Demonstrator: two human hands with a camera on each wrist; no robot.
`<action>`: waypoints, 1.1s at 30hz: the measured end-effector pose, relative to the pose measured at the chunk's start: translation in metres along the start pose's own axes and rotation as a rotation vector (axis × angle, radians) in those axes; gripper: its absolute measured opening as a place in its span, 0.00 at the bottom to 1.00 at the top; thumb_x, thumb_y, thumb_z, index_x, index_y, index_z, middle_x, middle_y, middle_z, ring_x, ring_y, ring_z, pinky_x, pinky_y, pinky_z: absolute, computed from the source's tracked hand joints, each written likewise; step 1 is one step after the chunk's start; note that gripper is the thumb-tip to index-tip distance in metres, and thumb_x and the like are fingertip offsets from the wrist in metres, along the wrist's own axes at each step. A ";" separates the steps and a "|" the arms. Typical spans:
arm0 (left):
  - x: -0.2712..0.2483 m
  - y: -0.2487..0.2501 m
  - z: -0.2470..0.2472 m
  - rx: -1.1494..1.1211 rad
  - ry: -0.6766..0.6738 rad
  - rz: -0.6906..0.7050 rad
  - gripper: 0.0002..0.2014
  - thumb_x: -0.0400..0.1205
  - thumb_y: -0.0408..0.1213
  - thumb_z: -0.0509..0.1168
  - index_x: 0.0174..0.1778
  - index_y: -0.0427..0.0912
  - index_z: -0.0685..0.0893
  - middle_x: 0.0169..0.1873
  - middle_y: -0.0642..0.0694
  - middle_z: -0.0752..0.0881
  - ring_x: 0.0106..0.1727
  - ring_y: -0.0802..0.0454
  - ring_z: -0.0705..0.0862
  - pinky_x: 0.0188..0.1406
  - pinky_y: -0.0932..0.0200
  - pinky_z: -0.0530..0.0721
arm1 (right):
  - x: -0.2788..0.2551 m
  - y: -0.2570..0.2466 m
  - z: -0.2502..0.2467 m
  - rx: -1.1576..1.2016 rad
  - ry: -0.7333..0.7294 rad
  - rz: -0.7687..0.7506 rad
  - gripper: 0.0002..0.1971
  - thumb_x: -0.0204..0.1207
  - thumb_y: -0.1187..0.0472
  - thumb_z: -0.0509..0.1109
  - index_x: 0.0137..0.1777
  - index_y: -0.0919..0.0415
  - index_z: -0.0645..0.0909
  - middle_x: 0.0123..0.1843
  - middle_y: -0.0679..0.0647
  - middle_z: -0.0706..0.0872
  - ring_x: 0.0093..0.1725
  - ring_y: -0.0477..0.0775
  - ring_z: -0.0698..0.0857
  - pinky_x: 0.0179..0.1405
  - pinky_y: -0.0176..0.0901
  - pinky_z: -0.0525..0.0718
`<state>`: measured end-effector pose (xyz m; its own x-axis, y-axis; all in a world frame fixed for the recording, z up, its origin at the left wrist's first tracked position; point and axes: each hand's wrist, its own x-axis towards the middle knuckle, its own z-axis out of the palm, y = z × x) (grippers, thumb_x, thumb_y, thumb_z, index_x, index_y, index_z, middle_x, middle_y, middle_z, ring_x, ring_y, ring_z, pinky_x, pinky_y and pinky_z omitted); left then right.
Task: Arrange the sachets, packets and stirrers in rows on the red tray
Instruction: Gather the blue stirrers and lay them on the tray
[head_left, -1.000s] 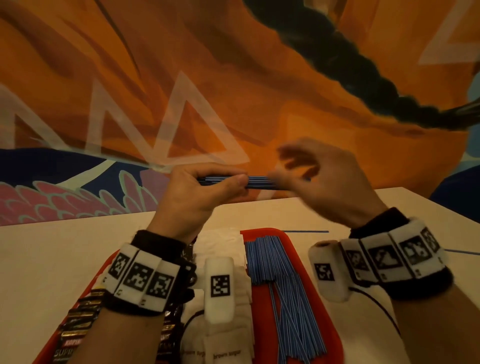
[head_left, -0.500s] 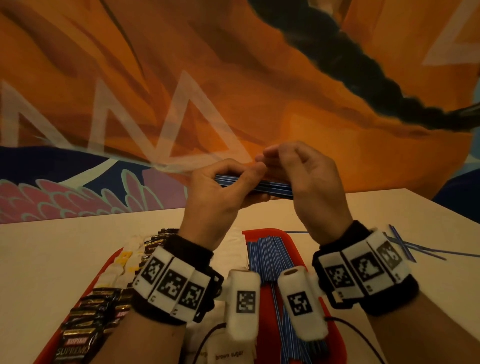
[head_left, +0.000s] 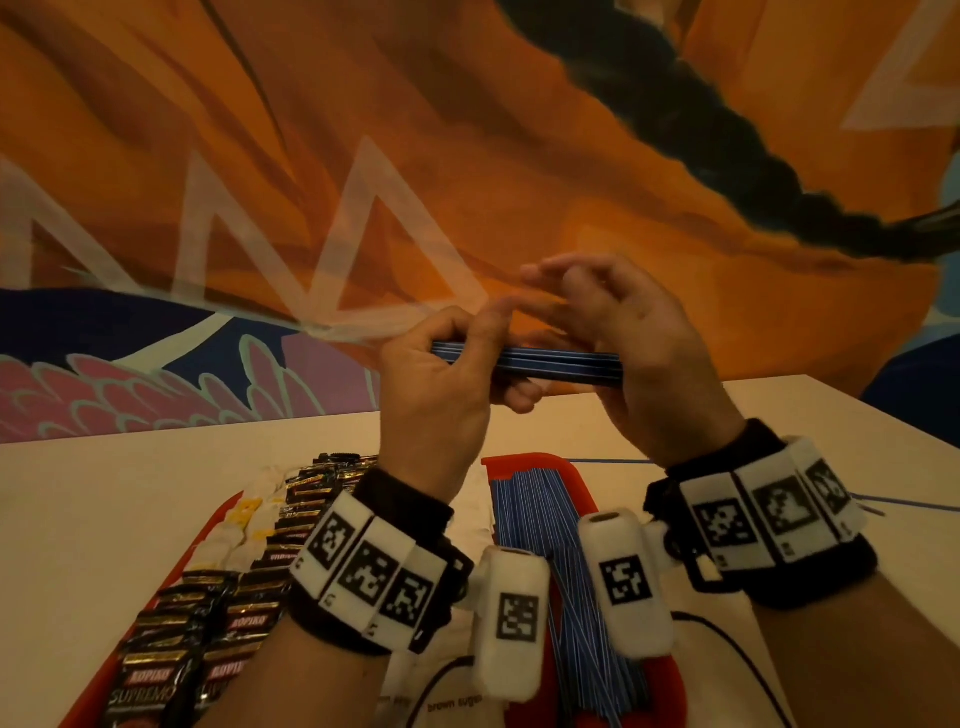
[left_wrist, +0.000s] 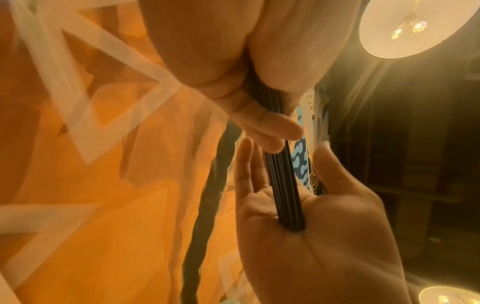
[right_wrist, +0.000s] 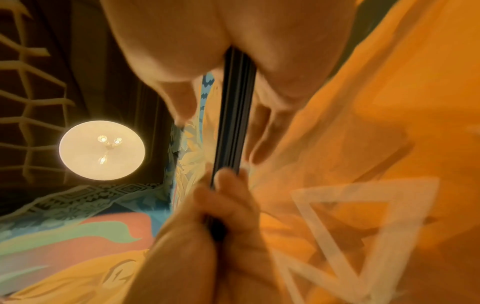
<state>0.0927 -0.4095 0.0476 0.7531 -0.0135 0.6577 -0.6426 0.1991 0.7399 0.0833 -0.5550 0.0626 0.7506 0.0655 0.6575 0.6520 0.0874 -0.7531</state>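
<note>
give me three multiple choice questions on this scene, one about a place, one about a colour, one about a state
1. Where is the bundle of stirrers that both hands touch?
A. raised above the table
B. flat on the red tray
C. on the bare table

2. What colour are the stirrers on the tray?
A. green
B. blue with white stripes
C. yellow

3. How does the left hand hold the bundle?
A. flat palm underneath
B. not touching
C. fingers curled round it

Answers:
1 A: the bundle of stirrers sits in the air, well above the red tray.
2 B: the stirrers on the tray show blue with thin white lines.
3 C: the left hand wraps the bundle, while the right hand presses its open palm on the end.
</note>
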 end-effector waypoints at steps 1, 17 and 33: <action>0.001 0.001 -0.001 0.020 0.022 0.019 0.12 0.82 0.42 0.66 0.38 0.37 0.81 0.26 0.47 0.87 0.22 0.51 0.85 0.22 0.63 0.85 | 0.000 -0.003 -0.005 -0.088 -0.104 0.041 0.18 0.75 0.51 0.71 0.64 0.52 0.78 0.68 0.49 0.84 0.65 0.49 0.86 0.57 0.47 0.88; 0.010 -0.002 -0.017 0.320 0.172 0.023 0.23 0.91 0.45 0.55 0.36 0.34 0.78 0.15 0.45 0.78 0.13 0.53 0.77 0.09 0.65 0.70 | -0.013 0.005 0.015 -1.178 -0.303 0.263 0.06 0.80 0.48 0.70 0.51 0.47 0.86 0.40 0.49 0.84 0.34 0.50 0.83 0.32 0.48 0.84; -0.042 -0.006 0.017 0.000 -0.036 -0.657 0.16 0.90 0.47 0.60 0.53 0.34 0.78 0.31 0.42 0.81 0.21 0.51 0.76 0.18 0.61 0.73 | -0.047 0.015 0.015 -1.248 -0.198 0.605 0.08 0.80 0.56 0.66 0.42 0.57 0.73 0.47 0.59 0.81 0.44 0.62 0.85 0.44 0.52 0.85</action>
<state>0.0622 -0.4264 0.0179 0.9836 -0.1648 0.0737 -0.0510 0.1380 0.9891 0.0558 -0.5421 0.0207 0.9869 -0.0789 0.1409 -0.0210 -0.9278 -0.3726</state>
